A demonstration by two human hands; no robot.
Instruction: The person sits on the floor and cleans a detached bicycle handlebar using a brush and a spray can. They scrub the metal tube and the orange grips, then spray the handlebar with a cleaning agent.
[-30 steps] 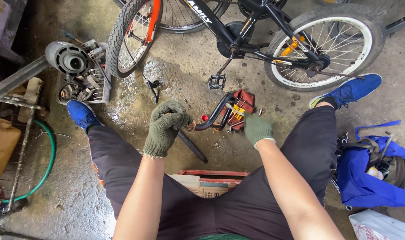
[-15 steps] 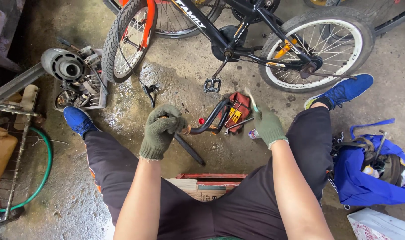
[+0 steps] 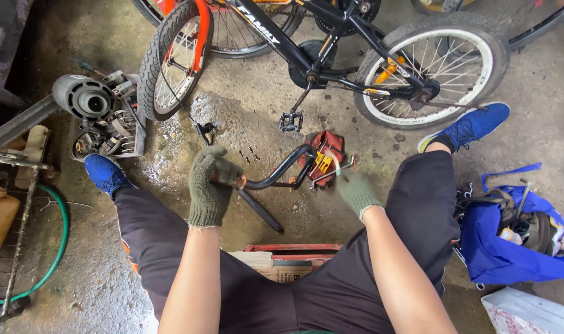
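My left hand [image 3: 209, 183], in a green knit glove, is closed around one end of a black bent handlebar [image 3: 281, 171] held just above the concrete floor. My right hand [image 3: 355, 190], also gloved, holds a thin pale tool whose tip points up by the bar's other end; the hand is blurred. A red tool pouch [image 3: 327, 157] with a yellow item lies on the floor behind the bar. A black bar [image 3: 260, 210] lies flat under my left hand.
A small bicycle [image 3: 331, 55] with an orange fork stands ahead, its pedal [image 3: 290, 121] near the pouch. A metal motor part [image 3: 84, 97] and wire basket sit left, a green hose [image 3: 58, 241] lower left, a blue tool bag [image 3: 511, 238] right. A red box [image 3: 288, 255] sits between my legs.
My right hand has pulled back toward me from the pouch, now holding a thin pale tool. My left hand keeps its grip on the handlebar; the view shifted slightly.
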